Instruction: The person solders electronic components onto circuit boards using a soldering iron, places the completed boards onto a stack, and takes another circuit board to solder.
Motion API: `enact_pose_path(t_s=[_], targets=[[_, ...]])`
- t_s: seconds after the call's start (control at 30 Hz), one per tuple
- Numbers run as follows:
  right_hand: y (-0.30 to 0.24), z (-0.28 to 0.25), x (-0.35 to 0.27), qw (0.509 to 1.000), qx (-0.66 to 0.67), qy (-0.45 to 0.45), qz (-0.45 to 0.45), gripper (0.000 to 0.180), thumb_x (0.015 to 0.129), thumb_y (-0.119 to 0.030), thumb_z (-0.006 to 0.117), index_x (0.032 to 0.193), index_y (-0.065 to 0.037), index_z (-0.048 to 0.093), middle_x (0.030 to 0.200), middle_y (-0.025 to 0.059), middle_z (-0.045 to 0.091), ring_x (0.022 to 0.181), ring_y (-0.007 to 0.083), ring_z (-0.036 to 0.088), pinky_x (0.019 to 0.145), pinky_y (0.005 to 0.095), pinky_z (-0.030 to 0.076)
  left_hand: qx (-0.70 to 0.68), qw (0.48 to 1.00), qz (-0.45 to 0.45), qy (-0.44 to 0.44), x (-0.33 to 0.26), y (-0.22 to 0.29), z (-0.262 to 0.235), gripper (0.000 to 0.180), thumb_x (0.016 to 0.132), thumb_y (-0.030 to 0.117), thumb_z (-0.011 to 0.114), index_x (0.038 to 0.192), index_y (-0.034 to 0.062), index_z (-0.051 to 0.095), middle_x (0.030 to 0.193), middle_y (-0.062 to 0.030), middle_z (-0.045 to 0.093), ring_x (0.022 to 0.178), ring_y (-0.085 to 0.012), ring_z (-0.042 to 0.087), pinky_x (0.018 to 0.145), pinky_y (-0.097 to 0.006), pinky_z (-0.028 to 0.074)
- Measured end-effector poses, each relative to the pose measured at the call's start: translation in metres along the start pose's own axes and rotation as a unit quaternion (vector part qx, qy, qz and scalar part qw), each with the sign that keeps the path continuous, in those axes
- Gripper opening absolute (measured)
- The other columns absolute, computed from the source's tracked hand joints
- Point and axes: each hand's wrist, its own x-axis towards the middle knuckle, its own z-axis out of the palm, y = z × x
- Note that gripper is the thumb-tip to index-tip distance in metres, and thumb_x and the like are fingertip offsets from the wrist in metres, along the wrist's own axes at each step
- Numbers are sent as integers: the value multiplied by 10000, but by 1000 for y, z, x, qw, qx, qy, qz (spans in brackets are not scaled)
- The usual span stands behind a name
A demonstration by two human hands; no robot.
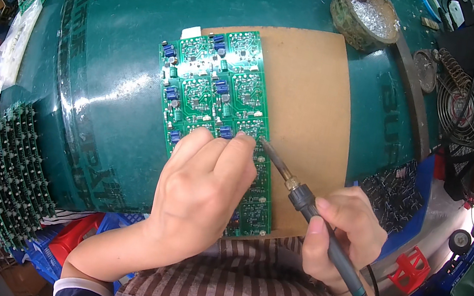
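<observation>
- Head view: crusty pot (346, 24) on the green desk (300, 4), silvery scraps (371, 16) inside.
- Blue bin (408, 236), right: small dark parts (393, 195) inside.
- Right hand (356, 226): fingers grasping a soldering iron (303, 198).
- Left hand (195, 185): fingers bent against the circuit panel (247, 89) on brown board (309, 97); whether pinching anything, cannot tell.

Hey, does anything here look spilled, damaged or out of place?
The round pot beyond the brown board looks worn: its wall is stained and rough. The green circuit panel sits off-centre, toward the board's left.
</observation>
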Motion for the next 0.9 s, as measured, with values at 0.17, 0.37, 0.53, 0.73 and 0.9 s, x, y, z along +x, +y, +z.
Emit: enact_pose_path(t_s=[0.17,0.37,0.53,0.73,0.9], targets=[[-1,3,-1,1000,-1,5,-9,196,703,-13,682,894,21,651,701,107,620,585,252,615,570,325,518,58,998,15,-5,-3,-1,3,197,727,-8,748,899,55,676,675,-60,614,548,-225,531,503,-336,439],[-7,-1,-2,1000,-21,-5,-17,191,702,-18,684,884,29,650,698,106,622,585,253,617,576,329,521,84,996,-9,-33,-4,9,-3,129,769,10,734,877,46,675,676,-62,614,572,-237,553,524,-342,452],[-4,-8,-10,999,1,31,22,193,700,-21,677,883,25,639,690,103,632,559,241,604,556,319,495,84,995,15,-44,-4,7,-3,145,808,-3,700,938,27,645,709,-79,615,663,-273,582,602,-367,463],[-9,-17,-31,1000,1,19,23,218,702,-35,682,904,17,620,679,104,623,552,236,595,536,311,480,25,996,-8,-88,-24,21,-16,218,795,-31,650,1007,3,611,672,-70,555,616,-230,553,552,-352,460],[-12,-14,-44,999,3,21,29,223,702,-50,693,905,13,625,685,108,625,567,246,609,559,314,503,47,996,40,-69,-37,15,-6,247,774,-34,644,1017,-5,616,557,-21,457,500,-152,484,435,-309,417]])
